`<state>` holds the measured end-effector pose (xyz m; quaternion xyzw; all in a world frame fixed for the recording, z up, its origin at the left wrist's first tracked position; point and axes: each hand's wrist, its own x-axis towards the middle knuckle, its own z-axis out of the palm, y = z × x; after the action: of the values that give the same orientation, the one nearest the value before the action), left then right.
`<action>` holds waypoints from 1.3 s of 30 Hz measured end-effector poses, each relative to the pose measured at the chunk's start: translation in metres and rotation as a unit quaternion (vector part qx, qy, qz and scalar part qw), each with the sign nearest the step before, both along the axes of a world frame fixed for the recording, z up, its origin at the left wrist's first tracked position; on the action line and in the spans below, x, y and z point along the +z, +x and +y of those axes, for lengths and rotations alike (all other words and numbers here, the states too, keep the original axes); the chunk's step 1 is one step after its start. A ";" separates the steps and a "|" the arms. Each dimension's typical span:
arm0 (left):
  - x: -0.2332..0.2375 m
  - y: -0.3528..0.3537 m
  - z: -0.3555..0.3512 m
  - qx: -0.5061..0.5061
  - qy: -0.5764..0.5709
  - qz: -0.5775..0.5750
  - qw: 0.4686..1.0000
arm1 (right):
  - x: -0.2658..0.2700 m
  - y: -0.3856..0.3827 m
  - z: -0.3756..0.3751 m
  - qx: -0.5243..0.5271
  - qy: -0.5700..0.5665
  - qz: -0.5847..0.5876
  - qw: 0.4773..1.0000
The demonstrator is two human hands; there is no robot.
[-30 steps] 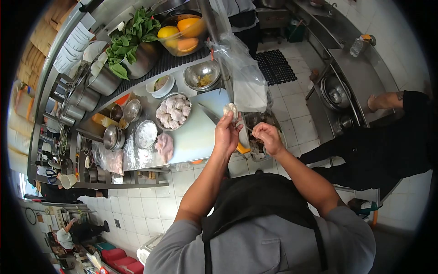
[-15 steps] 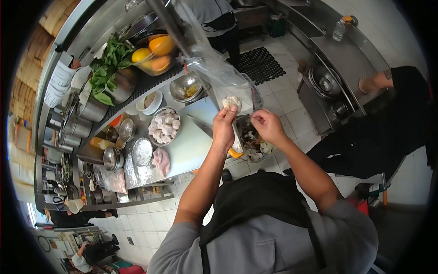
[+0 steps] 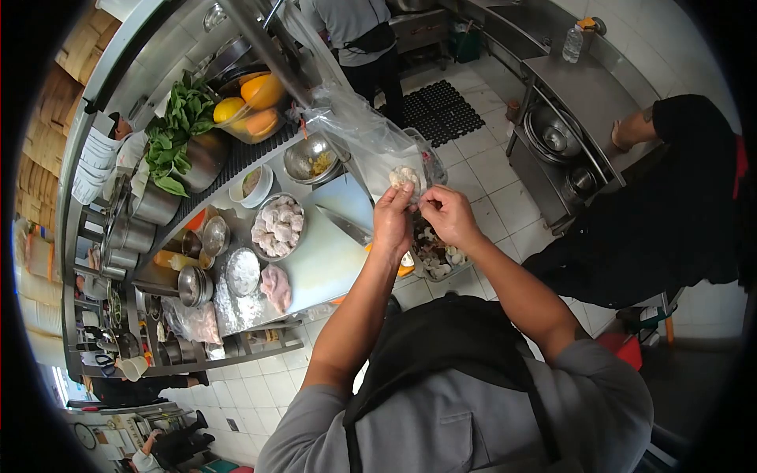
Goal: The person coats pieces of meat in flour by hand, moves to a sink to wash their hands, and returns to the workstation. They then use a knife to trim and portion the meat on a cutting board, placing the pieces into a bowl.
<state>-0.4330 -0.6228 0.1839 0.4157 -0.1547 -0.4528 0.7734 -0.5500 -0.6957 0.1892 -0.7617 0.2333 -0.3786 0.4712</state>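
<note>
My left hand [image 3: 393,223] is closed round a pale, knobbly bulb that looks like a head of garlic [image 3: 404,175], thumb on its near side. Close beside it on the right, my right hand [image 3: 449,218] has thumb and fingertips pinched together; what they hold, if anything, is too small to make out. Below both hands stands a scrap container [image 3: 441,273] with pale and dark trimmings in it. Just behind the bulb hangs a clear plastic bag [image 3: 355,130]. A knife [image 3: 344,225] lies on the white cutting board [image 3: 319,264] to the left.
Along the left counter are a bowl of pale floured pieces [image 3: 277,226], a bowl of white powder [image 3: 243,272] and a raw pink piece of meat [image 3: 275,287]. Leafy greens [image 3: 175,130] and oranges [image 3: 262,92] sit above. A person in black [image 3: 639,229] stands at right.
My right hand has moved left and up, closer to the bulb and my left hand. The whole view has shifted slightly. The bulb stays in my left hand.
</note>
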 end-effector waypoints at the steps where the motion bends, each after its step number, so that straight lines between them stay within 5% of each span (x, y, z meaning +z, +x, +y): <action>1: -0.001 0.000 0.001 0.004 0.007 0.004 1.000 | -0.002 -0.002 -0.001 0.005 -0.004 -0.001 1.000; 7: -0.001 0.009 0.005 0.040 0.027 0.038 0.998 | -0.028 -0.013 0.000 0.030 0.038 0.029 0.998; 13: -0.007 0.030 0.063 0.072 0.050 -0.058 0.994 | -0.099 -0.022 -0.028 0.042 0.073 0.195 0.977; 19: -0.019 0.048 0.170 0.135 0.142 -0.109 0.975 | -0.273 0.003 -0.100 0.116 0.155 0.270 0.943; 21: -0.024 0.054 0.207 0.170 0.153 -0.094 0.969 | -0.284 0.009 -0.109 0.131 0.171 0.318 0.923; 27: -0.039 0.079 0.278 0.214 0.220 -0.076 0.949 | -0.208 0.027 -0.079 0.028 0.012 0.500 0.865; 30: -0.048 0.101 0.293 0.189 0.244 -0.082 0.948 | -0.249 0.018 -0.073 0.043 -0.206 0.296 0.932; 33: -0.055 0.126 0.295 0.157 0.247 -0.089 0.952 | -0.232 0.017 -0.068 -0.007 0.000 0.333 0.943; 36: -0.056 0.150 0.292 0.114 0.252 -0.107 0.955 | -0.219 0.020 -0.072 -0.042 0.050 0.426 0.902; 39: -0.045 0.165 0.281 0.086 0.251 -0.114 0.957 | -0.219 0.016 -0.062 -0.040 -0.058 0.380 0.922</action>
<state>-0.2683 -0.3413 0.1392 0.6573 -0.0869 -0.3586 0.6571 -0.5338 -0.7575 -0.0293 -0.8642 0.4033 -0.0919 0.2864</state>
